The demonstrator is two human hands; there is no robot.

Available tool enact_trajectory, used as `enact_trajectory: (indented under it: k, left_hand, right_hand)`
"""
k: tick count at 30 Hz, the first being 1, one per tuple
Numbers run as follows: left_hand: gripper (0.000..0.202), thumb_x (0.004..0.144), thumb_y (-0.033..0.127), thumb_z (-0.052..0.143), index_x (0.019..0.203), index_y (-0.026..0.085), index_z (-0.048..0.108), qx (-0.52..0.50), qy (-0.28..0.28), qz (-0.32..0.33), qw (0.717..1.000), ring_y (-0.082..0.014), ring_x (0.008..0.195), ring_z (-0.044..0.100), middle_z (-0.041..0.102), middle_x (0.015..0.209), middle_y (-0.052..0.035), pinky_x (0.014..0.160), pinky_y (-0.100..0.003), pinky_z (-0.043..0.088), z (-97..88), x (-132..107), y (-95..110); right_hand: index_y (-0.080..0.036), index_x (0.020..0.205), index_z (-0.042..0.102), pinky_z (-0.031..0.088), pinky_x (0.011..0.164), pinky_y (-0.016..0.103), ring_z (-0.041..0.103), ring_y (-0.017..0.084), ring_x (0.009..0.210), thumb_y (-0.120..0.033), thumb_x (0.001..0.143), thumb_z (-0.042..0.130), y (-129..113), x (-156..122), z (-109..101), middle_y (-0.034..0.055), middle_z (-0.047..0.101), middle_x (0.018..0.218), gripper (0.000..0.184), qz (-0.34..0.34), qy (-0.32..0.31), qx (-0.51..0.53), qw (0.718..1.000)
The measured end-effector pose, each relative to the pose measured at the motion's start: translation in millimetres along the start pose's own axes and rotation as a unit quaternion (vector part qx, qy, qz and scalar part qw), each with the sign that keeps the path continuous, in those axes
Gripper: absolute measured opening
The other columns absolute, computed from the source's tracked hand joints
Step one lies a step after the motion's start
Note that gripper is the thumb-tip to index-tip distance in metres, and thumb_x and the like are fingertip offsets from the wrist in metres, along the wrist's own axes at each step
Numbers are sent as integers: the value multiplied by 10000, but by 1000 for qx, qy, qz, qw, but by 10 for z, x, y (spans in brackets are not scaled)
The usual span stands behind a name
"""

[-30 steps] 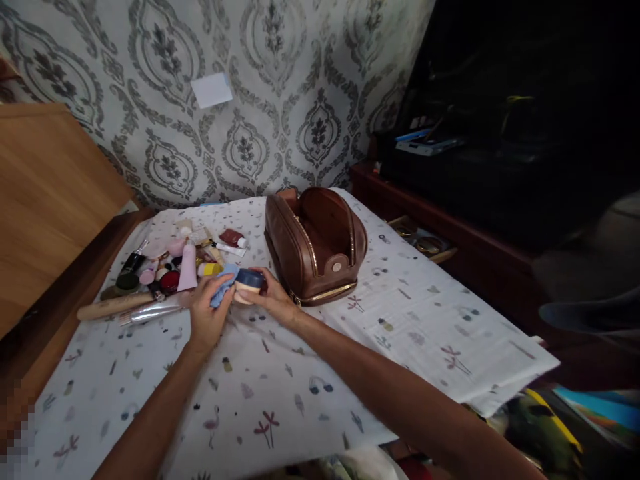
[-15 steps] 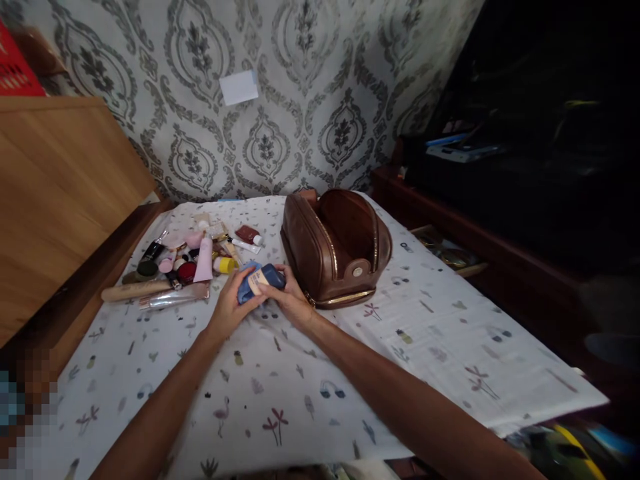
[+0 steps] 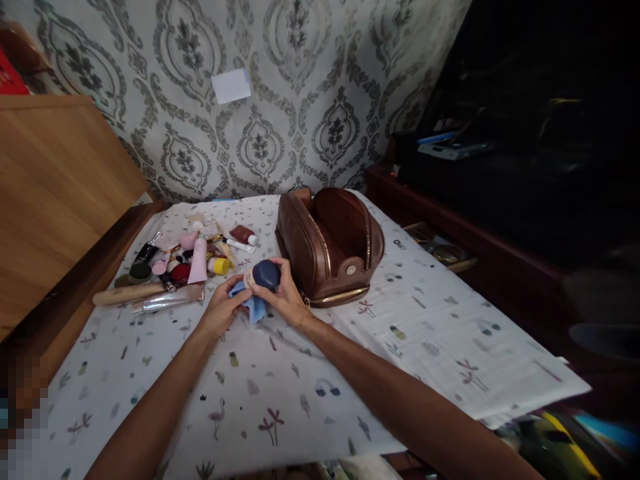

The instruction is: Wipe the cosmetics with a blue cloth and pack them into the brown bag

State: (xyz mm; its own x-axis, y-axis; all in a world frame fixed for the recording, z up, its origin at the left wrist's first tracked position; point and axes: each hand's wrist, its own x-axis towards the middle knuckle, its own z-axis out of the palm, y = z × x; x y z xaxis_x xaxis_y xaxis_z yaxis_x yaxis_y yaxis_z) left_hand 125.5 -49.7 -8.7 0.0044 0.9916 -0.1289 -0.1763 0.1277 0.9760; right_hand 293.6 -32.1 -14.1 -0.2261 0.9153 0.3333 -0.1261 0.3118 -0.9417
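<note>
My right hand [image 3: 286,298] is closed around a small jar with a dark blue lid [image 3: 265,274], held just above the patterned cloth [image 3: 280,393]. My left hand [image 3: 223,310] pinches a light blue cloth [image 3: 253,307] against the jar's underside. An open brown leather toiletry bag [image 3: 330,244] stands right beside my right hand. A heap of cosmetics [image 3: 187,257] lies to the left of my hands.
A wooden-handled brush [image 3: 127,294] and a silver tube [image 3: 167,299] lie at the near edge of the heap. A wooden headboard [image 3: 55,193] rises at left. A dark wooden ledge with small items [image 3: 435,243] runs along the right. Patterned wallpaper is behind.
The jar has been turned so its blue lid faces up and toward me. The blue cloth has slipped from the jar's side to beneath it. The camera view shifted slightly.
</note>
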Motion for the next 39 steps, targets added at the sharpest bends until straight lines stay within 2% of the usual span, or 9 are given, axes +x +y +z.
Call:
enact_trajectory:
  k: [5,9,15,21,25,28,32,35,39]
  left_hand:
    - [531,512,389,935,905,165,658,-11,53,22,998,-94,519,581,650,720,30,433,-186,471,-42,25,25]
    - [488,565,370,897,936,173,648,2,75,60,995,-87,532,571,656,760,26,457,-184,456,-72,42,14]
    - [420,684,287,780,1075,203,652,86,73,148,983,-146,844,632,686,1022,-10,726,-225,505,-126,56,-51]
    - [350,717,189,610,1064,211,651,209,63,182,959,-154,762,578,642,957,6,655,-231,465,-106,9,-52]
    - [390,689,113,548,1051,212,655,268,67,235,932,-171,863,587,634,1035,-11,696,-233,471,-69,-20,-67]
    - [398,702,99,532,1068,204,645,289,51,224,929,-154,777,571,632,979,-9,638,-221,452,-88,-7,-90]
    - [386,702,93,535,1065,181,634,305,35,208,929,-147,735,569,658,939,-9,619,-217,440,-136,12,-90]
    - [377,704,97,535,1061,171,631,321,22,211,923,-157,753,581,666,936,-16,652,-232,446,-148,9,-74]
    - [361,708,102,544,1050,169,637,334,2,219,917,-160,734,568,661,911,-15,673,-247,439,-148,14,-77]
  right_hand:
    - [-242,1186,368,471,961,388,583,240,1040,-462,758,745,10,-3,17,65,562,1109,611,-8,17,-37,999]
    - [-235,1182,391,484,935,385,589,243,1017,-437,731,754,68,4,31,67,580,1090,613,2,26,-71,997]
    - [-239,1210,450,489,931,381,614,224,981,-278,708,724,163,-7,29,42,603,1092,573,28,23,-113,993]
    - [-216,1256,495,479,982,389,611,228,1059,-256,725,697,244,-7,26,60,618,1157,569,23,30,-164,986]
    - [-197,1291,483,470,1022,401,602,241,1123,-289,756,695,324,-2,30,99,606,1228,583,12,44,-164,985]
    - [-197,1299,483,490,1007,403,613,250,1128,-276,757,693,361,6,45,109,612,1237,586,5,59,-184,981]
    - [-203,1303,501,481,1031,435,611,279,1158,-249,762,693,325,87,77,130,596,1264,577,0,75,-271,960]
    - [-186,1329,487,476,1037,433,606,290,1171,-230,797,664,230,224,112,156,556,1284,563,18,43,-338,940]
    - [-165,1398,427,497,983,383,627,272,1113,-222,893,577,25,435,186,178,499,1311,530,65,-44,-485,871]
